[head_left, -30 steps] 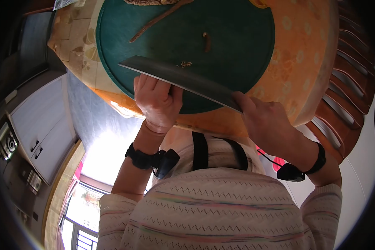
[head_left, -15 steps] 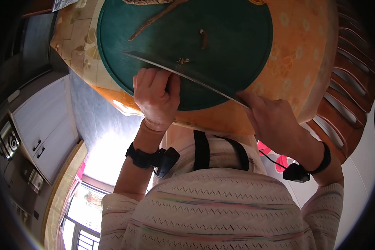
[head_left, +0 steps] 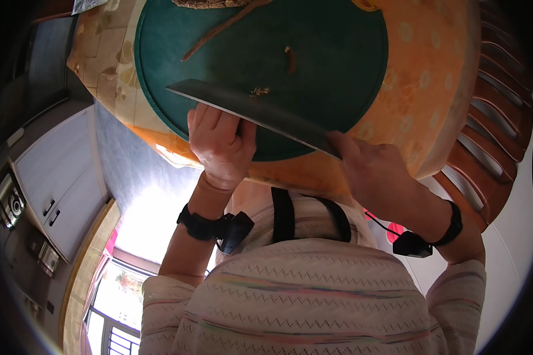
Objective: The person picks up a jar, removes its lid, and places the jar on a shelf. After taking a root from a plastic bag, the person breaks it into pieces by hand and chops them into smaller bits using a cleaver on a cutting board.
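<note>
Knife over the near side of a round green board, both hands at it.
The right hand has its fingers wrapped around the handle end; the left hand curls its fingers beside the blade (whether they pinch anything, I cannot tell). Pale crumbs lie just beyond the blade, a short brown piece and a long stick farther off.

Knife hides tips of L hand (grip unclear). Bark pc & far edge of board cut off. Crumbs too small to ID.
</note>
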Tool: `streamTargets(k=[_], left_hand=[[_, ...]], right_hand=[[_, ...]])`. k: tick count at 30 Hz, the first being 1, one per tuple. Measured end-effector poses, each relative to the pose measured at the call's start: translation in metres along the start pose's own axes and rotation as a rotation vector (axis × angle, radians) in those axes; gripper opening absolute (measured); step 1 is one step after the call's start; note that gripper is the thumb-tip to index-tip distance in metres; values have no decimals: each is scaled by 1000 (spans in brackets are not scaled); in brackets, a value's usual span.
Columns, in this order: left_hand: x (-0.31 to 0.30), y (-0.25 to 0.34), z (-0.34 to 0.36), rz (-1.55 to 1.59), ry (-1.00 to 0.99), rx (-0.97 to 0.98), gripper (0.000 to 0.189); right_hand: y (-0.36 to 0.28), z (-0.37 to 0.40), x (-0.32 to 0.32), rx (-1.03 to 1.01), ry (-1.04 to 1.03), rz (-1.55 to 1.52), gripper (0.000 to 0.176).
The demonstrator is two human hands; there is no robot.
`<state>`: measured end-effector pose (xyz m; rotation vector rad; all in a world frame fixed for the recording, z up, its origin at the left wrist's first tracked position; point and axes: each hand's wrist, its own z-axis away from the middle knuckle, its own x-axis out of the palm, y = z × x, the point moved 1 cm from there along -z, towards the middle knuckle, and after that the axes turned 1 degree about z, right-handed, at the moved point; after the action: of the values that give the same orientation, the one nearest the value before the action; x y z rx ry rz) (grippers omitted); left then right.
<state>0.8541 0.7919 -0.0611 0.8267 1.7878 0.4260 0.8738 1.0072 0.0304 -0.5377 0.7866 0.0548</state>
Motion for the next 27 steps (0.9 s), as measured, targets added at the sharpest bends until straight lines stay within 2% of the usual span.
streamTargets(k=[6,8,11,20,27], left_hand=[[-1,0,0,-13,-7,10,19],[-2,1,1,-22,-9,7,19],[-1,3,1,5,25,13,19],[-2,1,3,11,33,4,16],[-6,1,3,53,2,-69,25]], right_hand=[[5,-1,4,-37,53,64,32],[4,1,-7,6,49,-114,28],[10,6,0,-16,115,-114,27],[5,11,2,-17,95,-89,28],[2,11,0,9,51,20,30]])
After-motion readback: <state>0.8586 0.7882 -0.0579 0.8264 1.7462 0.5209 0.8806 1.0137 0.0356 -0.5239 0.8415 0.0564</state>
